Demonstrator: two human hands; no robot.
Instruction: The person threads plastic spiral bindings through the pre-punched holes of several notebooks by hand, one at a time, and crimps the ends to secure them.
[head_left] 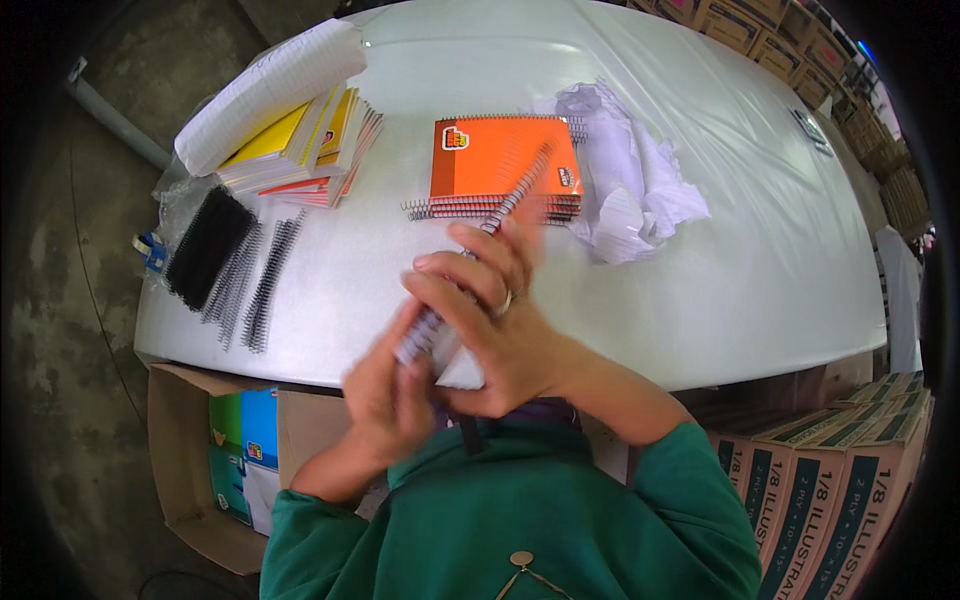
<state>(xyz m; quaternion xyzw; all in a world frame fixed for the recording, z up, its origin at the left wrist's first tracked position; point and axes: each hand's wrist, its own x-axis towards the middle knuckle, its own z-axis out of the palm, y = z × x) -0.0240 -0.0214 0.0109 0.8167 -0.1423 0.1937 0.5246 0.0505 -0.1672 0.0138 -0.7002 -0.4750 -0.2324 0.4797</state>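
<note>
Above the table's near edge, I hold a spiral notebook (462, 368) nearly edge-on, its wire coil running up and to the right. My left hand (385, 400) is closed round the coil's lower end. Blurred a little by motion, my right hand (505, 335) wraps the notebook with its fingers lying along the coil. Most of the cover is hidden by my hands. Just beyond them lies a stack of orange spiral notebooks (490, 160), partly behind the held coil.
Black coils (210, 245) and loose coils (272, 285) lie at left, below yellow notebooks (270, 142) and a white wrapped bundle (275, 95). Crumpled white paper (630, 185) sits right of the orange stack. An open carton (185, 510) and stacked boxes (810, 480) flank me.
</note>
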